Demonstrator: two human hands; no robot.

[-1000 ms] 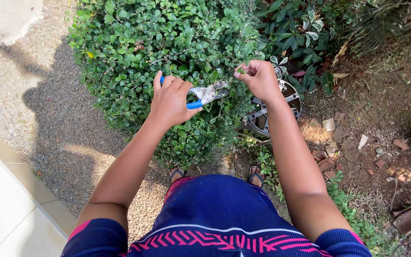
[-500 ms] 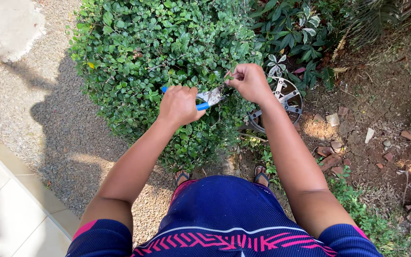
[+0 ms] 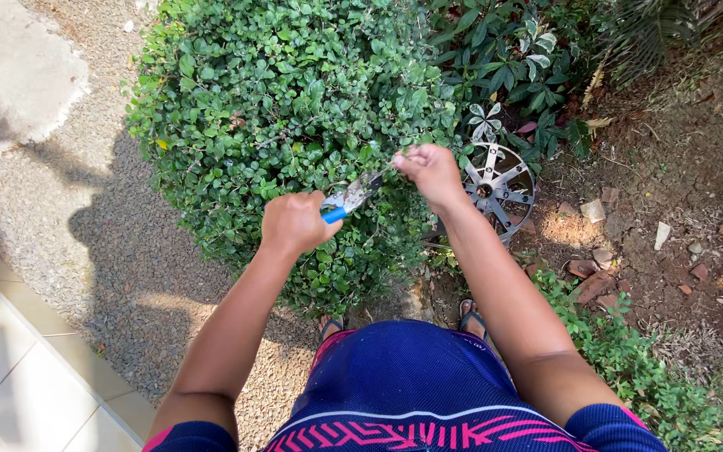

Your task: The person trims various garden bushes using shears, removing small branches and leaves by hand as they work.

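A round, dense green bush (image 3: 294, 117) fills the upper middle of the head view. My left hand (image 3: 296, 223) is closed around blue-handled pruning shears (image 3: 350, 197), whose metal blades point up and right over the bush's near side. Just right of the blade tips, my right hand (image 3: 430, 172) pinches a thin twig of the bush between its fingers. Both forearms reach forward from my blue and pink shirt at the bottom of the view.
A metal wheel rim (image 3: 499, 186) lies on the soil right of the bush, under leafy plants (image 3: 512, 50). Broken brick pieces (image 3: 583, 268) dot the bare earth. Gravel (image 3: 69, 218) lies left, pale tiles (image 3: 18, 368) at the lower left. My sandalled feet (image 3: 470, 316) stand by the bush.
Both hands have dropped a little lower over the bush. The shears' blades have swung toward the twig in my right hand, closing the gap between the two hands.
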